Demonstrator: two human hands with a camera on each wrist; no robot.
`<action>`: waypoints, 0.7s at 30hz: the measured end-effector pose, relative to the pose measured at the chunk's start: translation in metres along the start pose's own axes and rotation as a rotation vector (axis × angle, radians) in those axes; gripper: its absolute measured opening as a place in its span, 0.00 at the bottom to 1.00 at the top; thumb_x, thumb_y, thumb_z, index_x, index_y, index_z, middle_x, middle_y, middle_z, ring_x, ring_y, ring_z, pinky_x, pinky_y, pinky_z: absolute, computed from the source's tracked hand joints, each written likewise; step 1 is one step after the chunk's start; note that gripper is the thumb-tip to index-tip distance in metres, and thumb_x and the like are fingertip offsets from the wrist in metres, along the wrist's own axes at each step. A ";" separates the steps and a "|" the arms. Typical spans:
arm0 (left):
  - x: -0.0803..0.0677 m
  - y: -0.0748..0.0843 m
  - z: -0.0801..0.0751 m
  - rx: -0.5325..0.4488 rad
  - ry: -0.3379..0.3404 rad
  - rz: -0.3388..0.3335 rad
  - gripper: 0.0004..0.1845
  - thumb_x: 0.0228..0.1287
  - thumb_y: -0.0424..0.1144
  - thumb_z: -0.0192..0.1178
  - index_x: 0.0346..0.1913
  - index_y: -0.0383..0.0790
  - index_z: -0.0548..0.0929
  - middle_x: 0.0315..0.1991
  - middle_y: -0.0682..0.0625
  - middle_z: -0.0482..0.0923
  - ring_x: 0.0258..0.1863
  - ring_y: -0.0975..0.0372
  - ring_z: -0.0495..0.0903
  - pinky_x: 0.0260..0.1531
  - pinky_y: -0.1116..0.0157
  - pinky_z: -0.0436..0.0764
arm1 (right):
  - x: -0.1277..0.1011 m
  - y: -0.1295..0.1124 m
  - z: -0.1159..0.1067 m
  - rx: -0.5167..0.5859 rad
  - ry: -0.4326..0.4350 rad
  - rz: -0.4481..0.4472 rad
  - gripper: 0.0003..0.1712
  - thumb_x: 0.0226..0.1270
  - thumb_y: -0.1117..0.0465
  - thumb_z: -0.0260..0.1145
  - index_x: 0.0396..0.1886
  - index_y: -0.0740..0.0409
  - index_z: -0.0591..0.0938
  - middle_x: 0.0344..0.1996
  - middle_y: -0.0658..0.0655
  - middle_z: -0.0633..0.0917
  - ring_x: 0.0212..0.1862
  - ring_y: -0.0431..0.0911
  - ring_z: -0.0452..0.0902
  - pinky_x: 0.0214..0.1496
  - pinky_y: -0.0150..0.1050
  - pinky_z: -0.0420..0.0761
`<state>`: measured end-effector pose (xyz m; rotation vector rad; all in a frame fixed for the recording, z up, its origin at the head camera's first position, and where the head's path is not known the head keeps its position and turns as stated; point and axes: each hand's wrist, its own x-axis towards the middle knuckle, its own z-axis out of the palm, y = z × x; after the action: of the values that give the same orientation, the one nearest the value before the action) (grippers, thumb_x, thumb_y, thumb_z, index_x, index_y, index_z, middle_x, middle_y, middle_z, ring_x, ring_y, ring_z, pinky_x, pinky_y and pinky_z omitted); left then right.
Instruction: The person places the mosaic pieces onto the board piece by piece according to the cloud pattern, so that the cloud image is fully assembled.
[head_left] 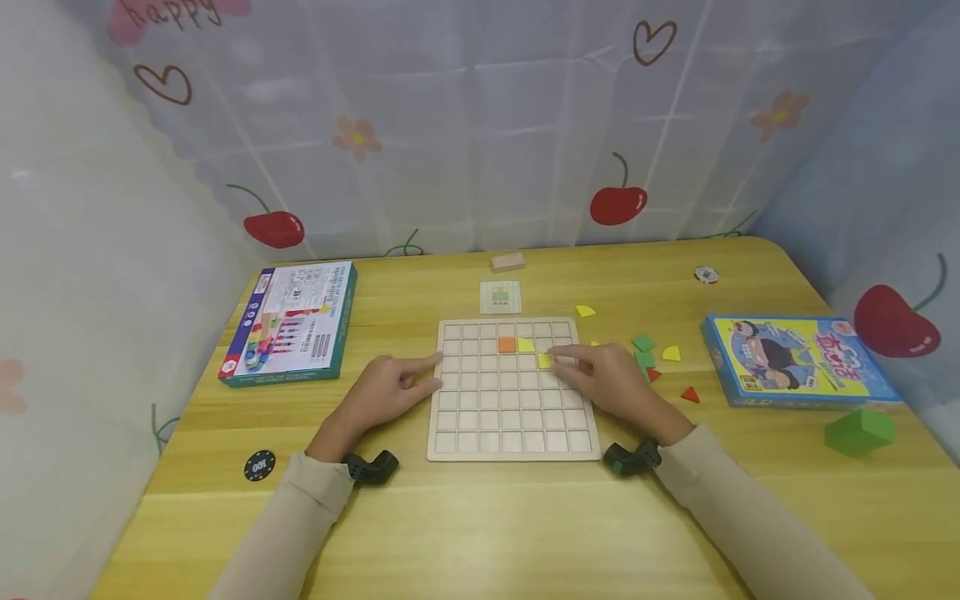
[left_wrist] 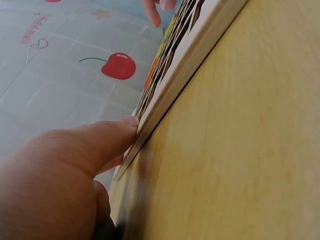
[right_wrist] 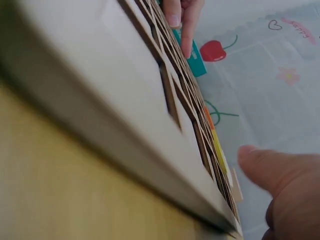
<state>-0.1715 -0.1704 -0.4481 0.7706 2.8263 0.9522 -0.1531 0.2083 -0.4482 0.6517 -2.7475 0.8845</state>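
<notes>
A pale wooden grid board (head_left: pixel 468 400) lies on the table between both hands. The thumb and index fingertips of my left hand (head_left: pixel 382 387) touch its left edge, the fingers extended; the left wrist view shows the thumb (left_wrist: pixel 107 140) against the side. Over the board's right part is my right hand (head_left: pixel 611 379), thumb and index fingertips right at a yellow quarter-circle piece (head_left: pixel 543 361) in a cell. In the right wrist view the right thumb (right_wrist: pixel 260 162) is straight and off the board. One row up sit an orange square (head_left: pixel 507 344) and another yellow piece (head_left: pixel 525 344).
Green pieces (head_left: pixel 642 342), red triangles (head_left: pixel 690 395) and yellow quarter-circles (head_left: pixel 671 353) lie right of the board. Behind it are a pattern card (head_left: pixel 500 297) and wooden block (head_left: pixel 507 262). Boxes stand left (head_left: pixel 300 325) and right (head_left: pixel 802 358), with a green block (head_left: pixel 858 432) and chips (head_left: pixel 259 465) around.
</notes>
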 end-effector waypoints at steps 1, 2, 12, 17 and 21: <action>-0.001 -0.001 0.000 0.010 0.003 0.003 0.25 0.71 0.56 0.64 0.67 0.55 0.81 0.10 0.59 0.57 0.12 0.69 0.51 0.17 0.67 0.59 | -0.002 0.000 -0.002 0.003 0.001 0.013 0.17 0.69 0.53 0.73 0.55 0.49 0.89 0.10 0.40 0.66 0.15 0.36 0.54 0.19 0.35 0.60; -0.001 -0.001 0.000 0.019 0.005 0.007 0.25 0.71 0.56 0.64 0.67 0.56 0.81 0.10 0.59 0.57 0.12 0.69 0.50 0.17 0.67 0.59 | -0.004 0.001 -0.005 -0.008 0.013 0.023 0.17 0.69 0.53 0.73 0.55 0.50 0.89 0.10 0.41 0.66 0.15 0.37 0.54 0.19 0.35 0.60; -0.001 -0.003 -0.001 0.094 0.017 0.061 0.26 0.71 0.59 0.62 0.68 0.58 0.80 0.10 0.60 0.55 0.13 0.69 0.48 0.16 0.66 0.59 | -0.053 0.036 -0.041 -0.093 0.272 0.150 0.13 0.71 0.58 0.71 0.51 0.57 0.90 0.11 0.42 0.66 0.13 0.40 0.55 0.27 0.46 0.70; -0.002 -0.001 -0.003 0.117 0.029 0.059 0.26 0.71 0.59 0.62 0.68 0.57 0.81 0.10 0.61 0.54 0.13 0.69 0.48 0.16 0.65 0.58 | -0.064 0.044 -0.057 -0.150 0.314 0.228 0.14 0.71 0.57 0.70 0.50 0.59 0.89 0.12 0.46 0.67 0.14 0.42 0.56 0.21 0.43 0.66; -0.002 -0.003 -0.002 0.131 0.042 0.066 0.25 0.71 0.59 0.63 0.67 0.57 0.81 0.10 0.62 0.53 0.13 0.70 0.48 0.16 0.65 0.58 | -0.072 0.041 -0.065 -0.170 0.285 0.207 0.13 0.68 0.57 0.73 0.48 0.59 0.90 0.12 0.45 0.66 0.15 0.41 0.55 0.18 0.38 0.56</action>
<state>-0.1710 -0.1742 -0.4484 0.8725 2.9414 0.8062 -0.1057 0.3013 -0.4379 0.1949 -2.6209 0.7084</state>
